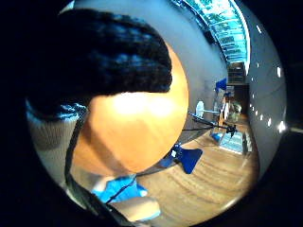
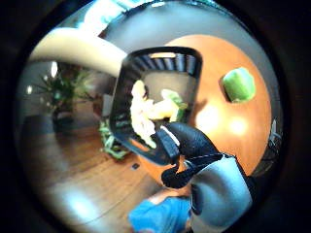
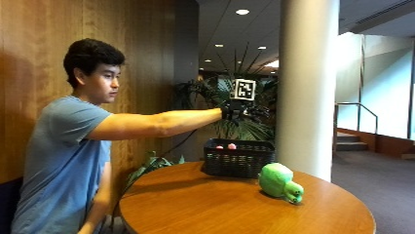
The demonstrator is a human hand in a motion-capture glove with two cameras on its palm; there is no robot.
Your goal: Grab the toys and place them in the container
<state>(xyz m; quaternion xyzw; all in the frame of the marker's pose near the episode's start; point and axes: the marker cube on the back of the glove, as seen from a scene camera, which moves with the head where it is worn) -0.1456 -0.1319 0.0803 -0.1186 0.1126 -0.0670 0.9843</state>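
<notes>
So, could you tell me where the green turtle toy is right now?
In the outside view the green turtle toy sits on the round wooden table, in front of the black basket and apart from it, not under the gloved right hand.

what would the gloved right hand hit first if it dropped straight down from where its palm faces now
Most likely the black basket: the gloved right hand hangs above it, palm down, and the thumb side palm view looks into it at the toys inside. The green toy lies off to the side on the table. Exact depth is unclear.
</notes>
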